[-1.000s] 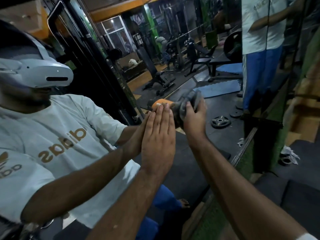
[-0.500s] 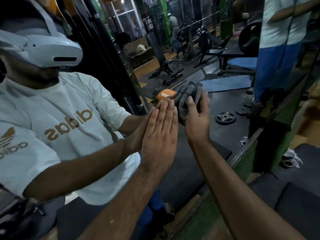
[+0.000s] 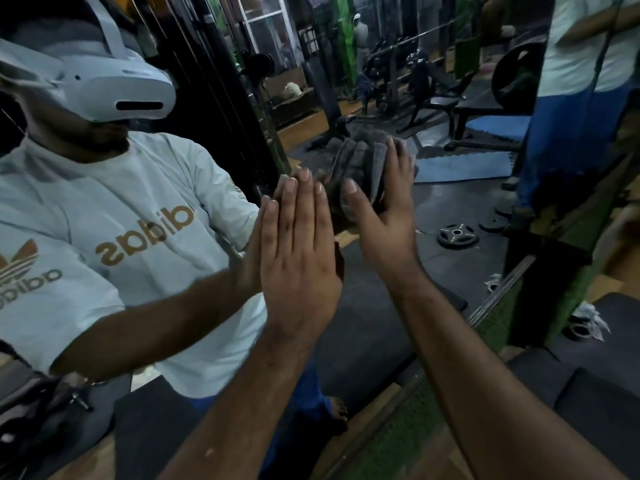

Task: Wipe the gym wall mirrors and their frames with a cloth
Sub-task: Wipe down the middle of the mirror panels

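- The left hand (image 3: 298, 258) lies flat on the wall mirror (image 3: 374, 334), with the fingers straight, pressed together and pointing up. It holds nothing. Its place on the glass matches the earlier frames.
- The reflection of this hand meets it palm to palm on the glass.
- The right hand (image 3: 384, 209) presses a grey cloth (image 3: 360, 168) against the mirror, just beside the left hand and higher on the glass. The fingers are straight and lie over the cloth; the thumb stands apart at the left edge of the cloth.
- Compared with one second ago, the right hand and the cloth sit higher relative to the left hand. The fingers, curled over the bunched cloth then, now lie flatter on it.
- The orange object seen beside the cloth in the earlier frames is no longer visible.
- The metal mirror frame (image 3: 502, 292) runs diagonally below and to the right of the right forearm, with green turf trim (image 3: 391, 441) along it.
- In the reflection, the person wears a white headset (image 3: 114, 84) and a pale shirt with mirrored lettering. The reflection fills more of the view than in the earlier frames.
- Farther in the reflection, a weight plate (image 3: 457, 233) lies on the dark floor, near a blue floor mat (image 3: 460, 168).
- Weight benches (image 3: 433, 98) stand at the far end.
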Demonstrator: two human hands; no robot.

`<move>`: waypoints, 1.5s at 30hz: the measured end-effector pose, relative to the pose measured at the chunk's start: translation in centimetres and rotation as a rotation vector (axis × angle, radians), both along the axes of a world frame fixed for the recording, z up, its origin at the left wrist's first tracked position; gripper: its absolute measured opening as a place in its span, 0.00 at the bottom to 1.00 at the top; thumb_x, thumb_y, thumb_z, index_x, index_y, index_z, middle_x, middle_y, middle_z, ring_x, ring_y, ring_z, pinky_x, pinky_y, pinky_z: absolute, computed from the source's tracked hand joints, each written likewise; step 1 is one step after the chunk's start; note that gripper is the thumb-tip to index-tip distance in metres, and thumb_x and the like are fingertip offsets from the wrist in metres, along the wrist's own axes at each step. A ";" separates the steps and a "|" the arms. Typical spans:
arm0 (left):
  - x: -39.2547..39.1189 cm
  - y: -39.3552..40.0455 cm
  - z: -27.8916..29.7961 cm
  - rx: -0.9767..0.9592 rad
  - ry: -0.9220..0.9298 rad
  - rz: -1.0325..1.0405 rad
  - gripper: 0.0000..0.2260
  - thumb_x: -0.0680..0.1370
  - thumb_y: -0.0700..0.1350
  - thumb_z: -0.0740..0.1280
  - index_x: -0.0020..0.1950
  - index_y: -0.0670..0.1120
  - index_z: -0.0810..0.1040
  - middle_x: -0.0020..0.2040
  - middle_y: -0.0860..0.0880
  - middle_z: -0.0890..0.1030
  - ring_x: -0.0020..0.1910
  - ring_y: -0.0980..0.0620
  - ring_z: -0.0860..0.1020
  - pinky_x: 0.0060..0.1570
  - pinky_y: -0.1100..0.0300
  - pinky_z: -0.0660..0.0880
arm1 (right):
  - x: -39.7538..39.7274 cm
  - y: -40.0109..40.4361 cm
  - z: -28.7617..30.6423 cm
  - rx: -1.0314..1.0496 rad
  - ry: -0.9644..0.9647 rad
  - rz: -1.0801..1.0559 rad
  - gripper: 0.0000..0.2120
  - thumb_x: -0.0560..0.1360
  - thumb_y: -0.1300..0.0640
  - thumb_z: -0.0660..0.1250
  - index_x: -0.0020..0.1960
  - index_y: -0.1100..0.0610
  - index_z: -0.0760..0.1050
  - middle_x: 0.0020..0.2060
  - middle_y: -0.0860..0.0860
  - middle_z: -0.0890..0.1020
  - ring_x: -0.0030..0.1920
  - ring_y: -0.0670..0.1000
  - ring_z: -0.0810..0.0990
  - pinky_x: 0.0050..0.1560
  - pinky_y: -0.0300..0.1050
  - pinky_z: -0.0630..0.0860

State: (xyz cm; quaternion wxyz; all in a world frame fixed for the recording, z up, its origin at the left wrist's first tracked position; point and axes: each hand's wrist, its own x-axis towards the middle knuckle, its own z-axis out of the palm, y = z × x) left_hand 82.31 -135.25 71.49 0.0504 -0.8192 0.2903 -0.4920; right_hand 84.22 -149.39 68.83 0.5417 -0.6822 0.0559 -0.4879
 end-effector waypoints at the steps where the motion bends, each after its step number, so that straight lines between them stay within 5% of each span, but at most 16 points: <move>1: -0.1 0.2 -0.1 0.007 0.006 0.005 0.33 0.80 0.43 0.62 0.82 0.37 0.53 0.82 0.38 0.51 0.82 0.41 0.51 0.80 0.44 0.48 | -0.1 0.3 -0.5 -0.097 -0.001 -0.053 0.39 0.81 0.41 0.64 0.85 0.54 0.54 0.84 0.53 0.53 0.85 0.53 0.45 0.83 0.57 0.47; 3: -0.2 0.6 -0.2 0.024 0.030 -0.004 0.34 0.81 0.45 0.63 0.82 0.38 0.52 0.82 0.38 0.50 0.82 0.41 0.48 0.81 0.44 0.46 | 0.0 0.8 -2.4 -0.133 0.035 -0.161 0.39 0.81 0.40 0.62 0.84 0.56 0.54 0.84 0.54 0.54 0.84 0.54 0.46 0.83 0.60 0.48; 6: 0.0 1.6 0.1 0.056 0.063 -0.068 0.33 0.81 0.45 0.65 0.82 0.38 0.55 0.82 0.38 0.51 0.82 0.42 0.49 0.81 0.46 0.45 | 0.4 1.2 -2.3 0.339 0.127 -0.119 0.42 0.77 0.33 0.60 0.84 0.49 0.53 0.83 0.52 0.57 0.83 0.55 0.52 0.80 0.66 0.58; 8: -0.3 2.6 -0.1 0.022 0.063 -0.087 0.31 0.81 0.43 0.63 0.82 0.39 0.57 0.82 0.39 0.53 0.82 0.42 0.50 0.81 0.47 0.45 | 0.4 2.0 0.4 0.480 0.134 -0.034 0.44 0.73 0.29 0.62 0.83 0.44 0.54 0.82 0.51 0.57 0.83 0.55 0.55 0.79 0.66 0.61; 10: -1.1 3.4 -0.7 -0.002 0.045 -0.023 0.29 0.83 0.43 0.59 0.82 0.39 0.53 0.83 0.39 0.50 0.82 0.41 0.48 0.81 0.46 0.42 | -0.4 3.4 2.5 0.310 0.026 0.024 0.39 0.76 0.33 0.65 0.82 0.43 0.56 0.82 0.50 0.59 0.83 0.54 0.55 0.79 0.64 0.62; 13: -1.4 4.5 -1.4 -0.018 0.008 0.030 0.30 0.84 0.44 0.55 0.82 0.37 0.47 0.83 0.38 0.47 0.82 0.41 0.46 0.80 0.45 0.42 | -1.2 5.7 1.6 -0.113 -0.051 -0.033 0.34 0.82 0.46 0.64 0.84 0.52 0.57 0.84 0.52 0.55 0.84 0.53 0.47 0.83 0.57 0.51; 15: -1.4 5.1 -1.5 -0.007 0.005 0.036 0.33 0.83 0.47 0.58 0.82 0.36 0.46 0.82 0.37 0.46 0.82 0.40 0.46 0.80 0.45 0.42 | -1.1 6.2 -1.5 -0.165 -0.019 -0.136 0.34 0.83 0.47 0.62 0.84 0.57 0.56 0.84 0.54 0.55 0.84 0.54 0.48 0.83 0.60 0.50; 20: -1.2 6.6 -1.2 0.081 0.030 -0.033 0.31 0.83 0.45 0.58 0.82 0.37 0.48 0.83 0.37 0.47 0.82 0.40 0.46 0.80 0.46 0.41 | -0.3 6.7 -2.1 0.529 0.135 -0.084 0.39 0.74 0.29 0.62 0.81 0.42 0.61 0.81 0.50 0.64 0.82 0.52 0.59 0.79 0.63 0.61; 23: -2.0 8.5 -1.2 0.018 0.053 -0.093 0.26 0.83 0.39 0.53 0.82 0.38 0.56 0.82 0.39 0.53 0.82 0.41 0.51 0.81 0.46 0.45 | -1.4 8.4 1.7 0.247 -0.004 -0.001 0.31 0.78 0.38 0.66 0.79 0.45 0.66 0.78 0.52 0.68 0.80 0.56 0.63 0.78 0.65 0.64; 27: -2.7 11.2 -1.6 0.036 0.058 0.000 0.33 0.82 0.45 0.60 0.82 0.37 0.49 0.83 0.38 0.47 0.82 0.40 0.45 0.80 0.44 0.41 | -2.0 10.7 1.1 -0.147 -0.086 -0.087 0.28 0.83 0.54 0.63 0.81 0.60 0.63 0.82 0.56 0.61 0.84 0.58 0.53 0.83 0.61 0.53; 32: -3.3 12.1 -1.4 0.147 0.108 0.073 0.40 0.81 0.51 0.61 0.81 0.36 0.39 0.81 0.36 0.36 0.81 0.39 0.37 0.79 0.44 0.36 | -1.4 12.2 -3.2 0.452 0.025 -0.089 0.32 0.78 0.39 0.61 0.80 0.46 0.63 0.77 0.49 0.68 0.79 0.51 0.65 0.78 0.63 0.64; 34: -3.3 12.2 -1.4 0.173 0.077 0.070 0.36 0.82 0.48 0.56 0.81 0.36 0.39 0.81 0.36 0.37 0.80 0.38 0.36 0.79 0.43 0.36 | -2.2 13.1 -0.6 0.376 0.050 0.009 0.32 0.76 0.40 0.62 0.80 0.42 0.63 0.79 0.48 0.66 0.80 0.51 0.63 0.79 0.62 0.63; 37: -3.4 12.8 -1.3 0.146 0.088 0.018 0.35 0.82 0.48 0.56 0.82 0.37 0.42 0.82 0.37 0.41 0.81 0.39 0.39 0.80 0.45 0.37 | -3.6 13.9 2.7 0.129 -0.046 0.081 0.31 0.80 0.48 0.62 0.82 0.51 0.62 0.82 0.50 0.60 0.83 0.49 0.53 0.83 0.58 0.54; 40: -3.6 14.2 -1.4 0.156 0.113 -0.058 0.35 0.81 0.48 0.60 0.82 0.37 0.49 0.83 0.38 0.45 0.82 0.40 0.43 0.80 0.46 0.40 | -3.8 14.5 0.4 -0.041 -0.018 -0.022 0.29 0.83 0.50 0.61 0.82 0.52 0.62 0.82 0.50 0.60 0.84 0.52 0.53 0.83 0.57 0.55; 43: -3.9 16.4 -1.3 0.091 0.141 -0.164 0.32 0.78 0.45 0.68 0.79 0.37 0.62 0.81 0.38 0.59 0.81 0.41 0.54 0.80 0.47 0.46 | -3.1 15.2 -3.0 0.378 0.057 -0.007 0.27 0.77 0.39 0.63 0.76 0.35 0.67 0.75 0.48 0.71 0.77 0.53 0.68 0.76 0.64 0.67; 45: -4.3 18.3 -0.9 0.065 0.126 -0.141 0.31 0.79 0.44 0.69 0.79 0.38 0.63 0.81 0.38 0.60 0.81 0.41 0.55 0.80 0.46 0.46 | -3.3 16.2 -1.3 0.560 0.070 0.038 0.27 0.71 0.38 0.66 0.71 0.33 0.70 0.70 0.48 0.76 0.70 0.51 0.76 0.71 0.61 0.74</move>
